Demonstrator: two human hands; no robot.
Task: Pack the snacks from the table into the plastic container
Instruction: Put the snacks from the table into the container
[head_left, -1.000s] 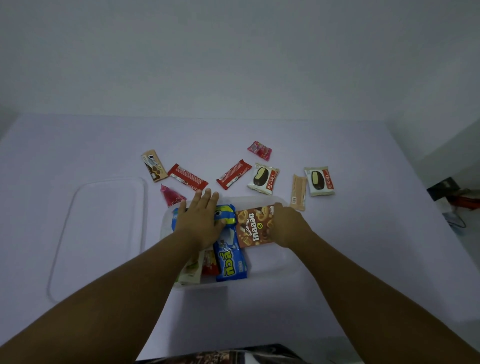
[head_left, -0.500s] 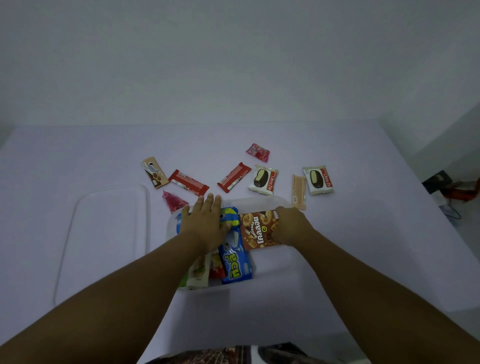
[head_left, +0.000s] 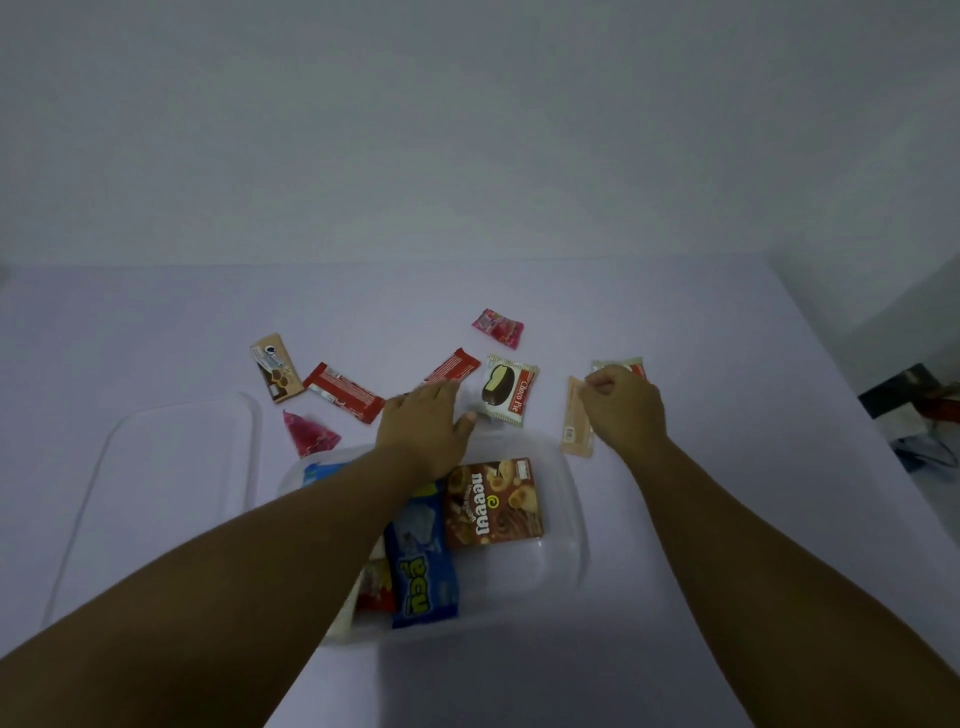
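A clear plastic container sits in front of me and holds a brown snack box, a blue pack and a red pack. My left hand lies flat with its fingers spread beyond the container's far rim. Its fingertips rest on a red bar and its thumb is beside a Choco Pie. My right hand is curled over a second Choco Pie, pinching its near edge, next to a tan wafer pack.
The container's clear lid lies at the left. On the table behind it are a tan cookie pack, another red bar, a pink pack and a pink candy. Dark objects sit past the table's right edge.
Both hands left the packs inside the container and reached forward. The left went onto the red bar, and the right onto the far-right Choco Pie.
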